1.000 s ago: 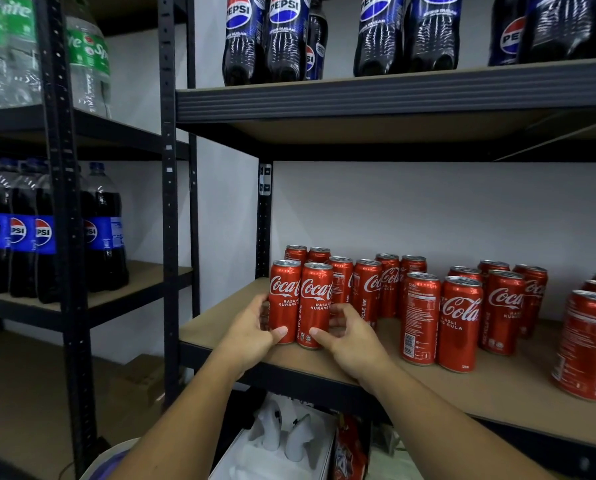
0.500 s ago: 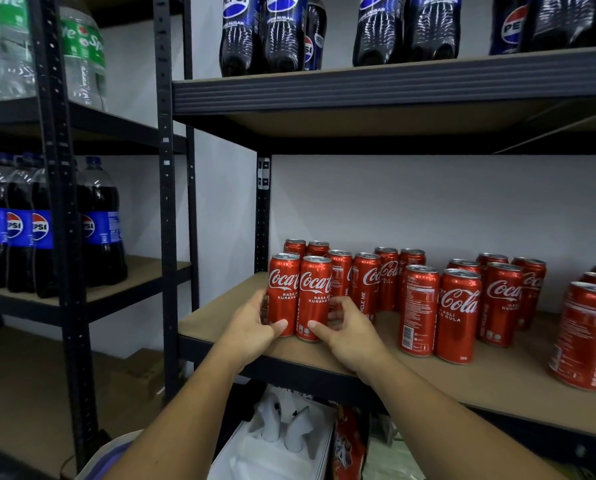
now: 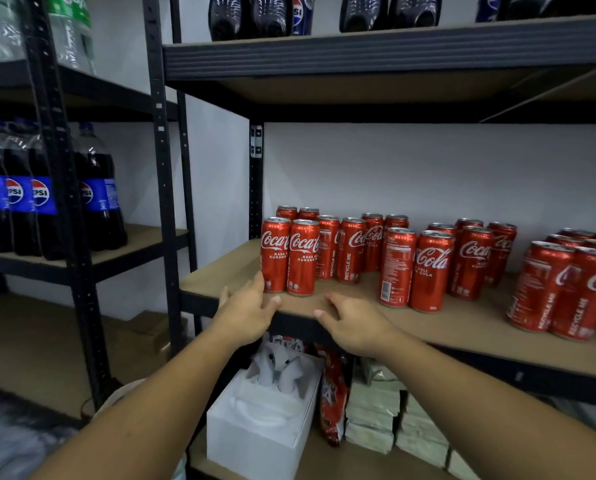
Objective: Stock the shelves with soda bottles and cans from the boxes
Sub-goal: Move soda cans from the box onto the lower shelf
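Two red Coca-Cola cans stand upright side by side at the left front of the wooden shelf, with several more red cans in rows behind and to the right. My left hand hovers at the shelf's front edge just below the left can, fingers relaxed, a fingertip close to the can's base. My right hand is off the cans, fingers loosely spread over the shelf edge. Both hands are empty.
Pepsi bottles fill the left rack's middle shelf, with more on the shelf overhead. Below the can shelf sit a white box, a red packet and stacked pale packs. A black upright post separates the racks.
Both hands have let go of the two front cans and drawn back toward the shelf's front edge. The cans stay standing where they were set.
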`<state>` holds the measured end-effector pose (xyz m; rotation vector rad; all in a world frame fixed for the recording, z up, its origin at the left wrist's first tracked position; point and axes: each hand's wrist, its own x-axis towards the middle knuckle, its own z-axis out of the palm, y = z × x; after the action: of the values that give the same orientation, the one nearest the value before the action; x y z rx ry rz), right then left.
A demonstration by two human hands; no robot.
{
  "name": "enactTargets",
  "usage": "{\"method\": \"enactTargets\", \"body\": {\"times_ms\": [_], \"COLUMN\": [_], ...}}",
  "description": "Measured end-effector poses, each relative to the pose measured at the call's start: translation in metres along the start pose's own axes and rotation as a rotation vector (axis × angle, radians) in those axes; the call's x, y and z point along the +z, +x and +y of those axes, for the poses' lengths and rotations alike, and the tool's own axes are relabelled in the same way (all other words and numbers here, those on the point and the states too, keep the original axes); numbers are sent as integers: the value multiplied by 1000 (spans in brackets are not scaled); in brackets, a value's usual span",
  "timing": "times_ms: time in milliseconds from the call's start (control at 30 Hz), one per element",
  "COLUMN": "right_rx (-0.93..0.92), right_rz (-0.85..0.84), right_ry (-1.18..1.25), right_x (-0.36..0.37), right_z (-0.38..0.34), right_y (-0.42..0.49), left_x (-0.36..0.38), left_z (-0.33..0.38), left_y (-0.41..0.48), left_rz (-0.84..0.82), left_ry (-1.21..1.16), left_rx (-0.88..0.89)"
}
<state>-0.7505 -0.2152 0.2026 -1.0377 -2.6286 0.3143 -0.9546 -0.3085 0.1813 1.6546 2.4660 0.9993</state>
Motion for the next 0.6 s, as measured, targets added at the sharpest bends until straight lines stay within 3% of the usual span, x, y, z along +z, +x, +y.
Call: {"method": "enactTargets", "body": {"times_ms": [167,600], "right_rx": [-110,118], "right_rz": [-62,-61], "right_ry": [-234,-88], "right_x": [-8,-13], "right_z": [19,98], "right_y": [-71,-292], "left_x": [13,103], "left_z": [29,154], "left_y": [-53,-208], "left_rz": [-145,-456], "left_ry": [171,50], "left_rx": [-1,259]}}
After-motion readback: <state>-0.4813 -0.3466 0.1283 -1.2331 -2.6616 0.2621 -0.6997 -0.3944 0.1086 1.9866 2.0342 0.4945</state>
